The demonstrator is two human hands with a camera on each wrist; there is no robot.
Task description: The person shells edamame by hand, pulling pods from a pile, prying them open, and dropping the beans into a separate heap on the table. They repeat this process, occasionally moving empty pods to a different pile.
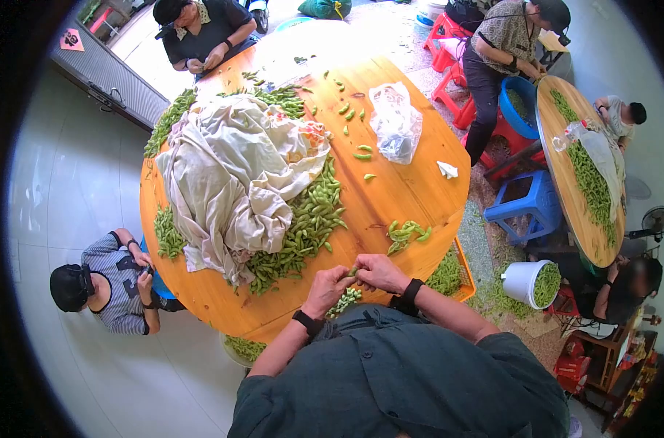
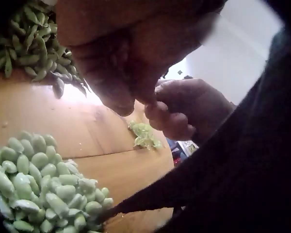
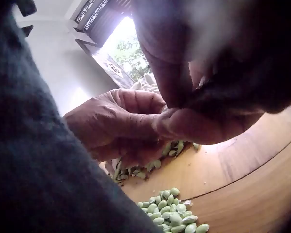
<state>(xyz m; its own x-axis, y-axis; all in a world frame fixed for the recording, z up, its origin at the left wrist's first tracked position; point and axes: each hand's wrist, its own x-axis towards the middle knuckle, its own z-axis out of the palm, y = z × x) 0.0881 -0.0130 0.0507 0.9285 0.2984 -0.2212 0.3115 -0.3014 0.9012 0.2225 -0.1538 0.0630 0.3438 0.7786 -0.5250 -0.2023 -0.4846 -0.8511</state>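
Close to the near table edge, my left hand [image 1: 326, 290] and right hand [image 1: 383, 274] meet fingertip to fingertip. Between them they pinch a green soybean pod [image 1: 352, 271], mostly covered by the fingers. Just below the hands lies a heap of shelled beans [image 2: 43, 179], pale green and smooth, at the table's edge. Ahead and to the left spreads a large pile of whole pods [image 1: 310, 219], partly under a crumpled cream cloth [image 1: 237, 168]. A small bunch of pods or husks [image 1: 408, 235] sits beyond my right hand.
A clear plastic bag [image 1: 396, 120] and a white tissue [image 1: 447, 169] lie on the round wooden table [image 1: 427, 193]. At the right edge stands an orange crate [image 1: 465, 274] holding green pods. A white bucket [image 1: 518, 283] is on the floor. Other people work around both tables.
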